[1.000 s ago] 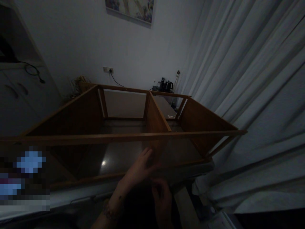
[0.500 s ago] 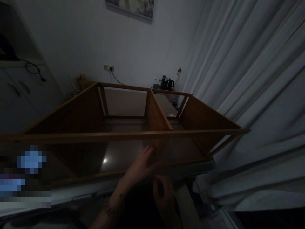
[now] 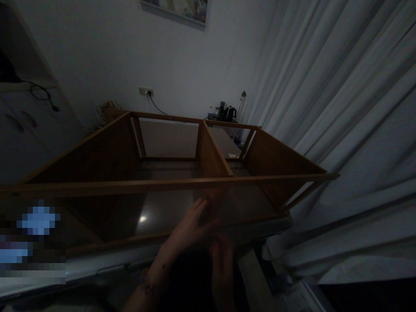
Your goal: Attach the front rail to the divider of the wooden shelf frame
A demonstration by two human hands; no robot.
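Across the view lies a brown wooden frame with side boards and a middle divider board. My left hand reaches over the lower front rail, near the divider's lower front part. Its fingers are stretched out and the thumb stands apart; whether it touches the board is too dark to tell. Just below and to the right, my right hand is close to the rail with its fingers curled together. Motion blur and shadow hide what, if anything, is between them.
White curtains hang along the right side. Behind the frame are a table, a black kettle and a wall socket with a cord. A white cabinet stands at left. The lower left is pixelated.
My right hand has shifted slightly upward, its fingers drawn closer together. My left hand keeps its place by the divider. The whole view has moved a little.
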